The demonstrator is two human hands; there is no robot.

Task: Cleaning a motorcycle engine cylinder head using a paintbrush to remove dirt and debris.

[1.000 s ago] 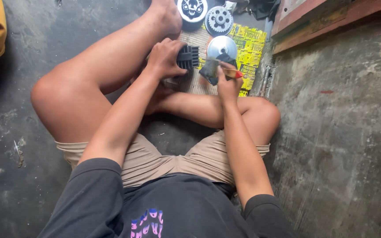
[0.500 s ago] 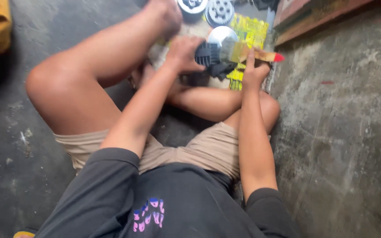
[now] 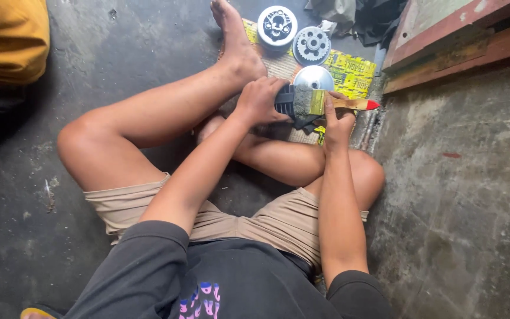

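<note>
Since half a sec ago the wood-handled paintbrush with red tip point(image 3: 332, 103) has swung round: bristles now lie on the dark finned metal part point(image 3: 287, 100), handle pointing right. Right hand point(image 3: 339, 121) is closed round the brush handle; left hand point(image 3: 259, 99) is clamped on the finned part, which sits just above the crossed shins, over yellow printed cardboard point(image 3: 349, 71). Beyond lie a shiny silver disc point(image 3: 314, 77), a toothed grey gear plate point(image 3: 311, 45) and a round white drum point(image 3: 277, 26).
</note>
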